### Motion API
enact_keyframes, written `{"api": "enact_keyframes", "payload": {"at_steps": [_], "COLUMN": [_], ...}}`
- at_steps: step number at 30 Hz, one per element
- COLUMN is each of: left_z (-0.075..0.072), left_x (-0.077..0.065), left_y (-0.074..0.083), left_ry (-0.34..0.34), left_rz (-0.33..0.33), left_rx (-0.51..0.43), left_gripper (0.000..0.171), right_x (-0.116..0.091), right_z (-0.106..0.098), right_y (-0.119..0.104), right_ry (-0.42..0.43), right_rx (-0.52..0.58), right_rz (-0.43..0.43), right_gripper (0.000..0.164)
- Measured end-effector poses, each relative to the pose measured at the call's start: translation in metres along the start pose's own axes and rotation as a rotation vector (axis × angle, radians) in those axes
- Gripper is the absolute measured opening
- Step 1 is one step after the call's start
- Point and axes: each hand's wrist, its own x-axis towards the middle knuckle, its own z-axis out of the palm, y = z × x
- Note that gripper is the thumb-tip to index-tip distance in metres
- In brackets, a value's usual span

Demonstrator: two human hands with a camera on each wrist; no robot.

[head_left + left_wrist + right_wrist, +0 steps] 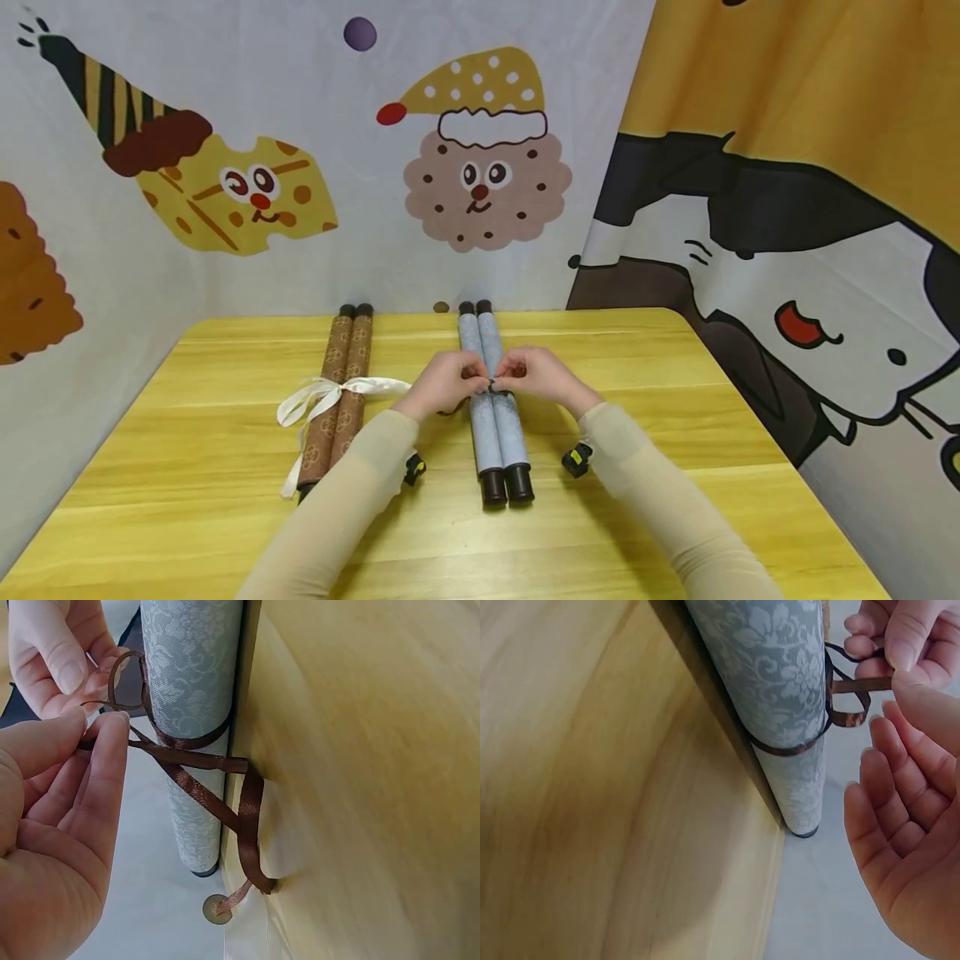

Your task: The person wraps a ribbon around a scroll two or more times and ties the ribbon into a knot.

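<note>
A scroll in pale grey-blue floral cloth, its two rolls side by side with dark end caps, lies lengthwise on the table. A narrow brown ribbon circles its middle. My left hand pinches a strand of that ribbon between thumb and fingers just above the rolls. Opposite it, my right hand pinches another part with thumb and forefinger, its other fingers loosely bent in the right wrist view. Fingertips of both hands nearly meet over the scroll. A small ribbon loop stands beside them, and a tail trails on the left side.
Left of my left forearm lies a brown patterned scroll, tied with a white ribbon in a bow. The wooden table meets a curtain with cartoon prints at the back. Small black devices sit at my wrists.
</note>
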Motion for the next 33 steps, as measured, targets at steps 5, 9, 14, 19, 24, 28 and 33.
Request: {"api": "enact_keyframes", "payload": {"at_steps": [5, 9, 14, 19, 24, 28, 33], "left_z": [0.001, 0.001, -0.001, -0.009, -0.019, -0.023, -0.021], "left_x": [0.001, 0.002, 0.000, -0.002, -0.003, -0.006, -0.008], "left_y": [0.000, -0.001, -0.002, -0.008, -0.015, -0.021, -0.028], "left_ry": [0.000, -0.002, 0.008, 0.080, 0.076, -0.018, -0.100], "left_rz": [-0.029, -0.037, -0.044, -0.053, -0.043, -0.037, -0.012], "left_rx": [-0.028, -0.034, -0.014, 0.045, 0.146, 0.274, 0.431], "left_gripper": [0.009, 0.010, 0.004, 0.011, 0.015, 0.016, 0.019], "right_x": [0.003, 0.005, 0.005, 0.004, 0.004, 0.003, 0.003], "right_z": [0.004, 0.007, 0.008, 0.008, 0.007, 0.007, 0.006], "right_y": [-0.003, -0.003, -0.002, -0.001, 0.000, -0.001, -0.002], "right_ry": [-0.002, -0.010, -0.012, 0.002, 0.020, 0.020, 0.017], "right_rx": [0.001, 0.024, 0.039, 0.036, 0.033, 0.026, 0.026], "right_rz": [0.010, 0.017, 0.017, 0.018, 0.018, 0.022, 0.030], "right_gripper": [0.009, 0.009, 0.009, 0.009, 0.010, 0.010, 0.011]}}
